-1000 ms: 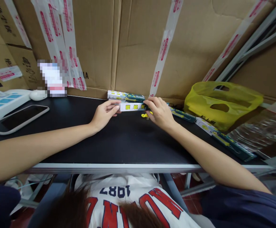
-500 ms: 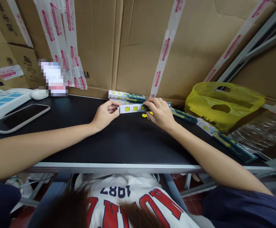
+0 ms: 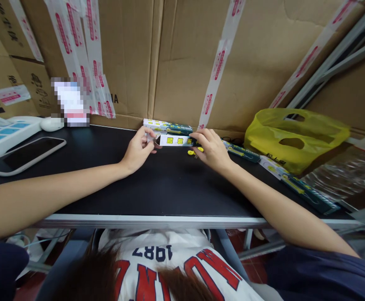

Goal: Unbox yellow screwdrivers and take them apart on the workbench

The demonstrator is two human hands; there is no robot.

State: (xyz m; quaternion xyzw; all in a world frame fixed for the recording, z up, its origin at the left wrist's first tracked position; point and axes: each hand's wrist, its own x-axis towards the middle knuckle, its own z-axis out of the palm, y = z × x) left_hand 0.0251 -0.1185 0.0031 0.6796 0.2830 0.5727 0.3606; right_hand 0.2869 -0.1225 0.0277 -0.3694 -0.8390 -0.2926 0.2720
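A long, narrow cardboard box (image 3: 176,141), white with yellow characters and a dark right part, is held level above the black tabletop (image 3: 170,188). My right hand (image 3: 213,148) grips its right part, fingers on top and thumb below. At the box's left end, which stands open, my left hand (image 3: 138,151) is closed with thumb and fingers at the end flap. Small yellow pieces (image 3: 191,152) lie on the table beneath the box, partly hidden by my right hand. Similar printed boxes (image 3: 168,125) lie behind it.
More printed boxes (image 3: 308,192) lie along the right side, beside a yellow plastic bag (image 3: 295,138) and clear plastic wrapping (image 3: 336,175). A phone (image 3: 25,154) and a white power strip (image 3: 6,136) are at left. Large cardboard (image 3: 188,62) walls the back.
My left fingers have shifted at the left end, where the opening and flap now show more. The box has moved slightly up and right. My right hand stays almost in place.
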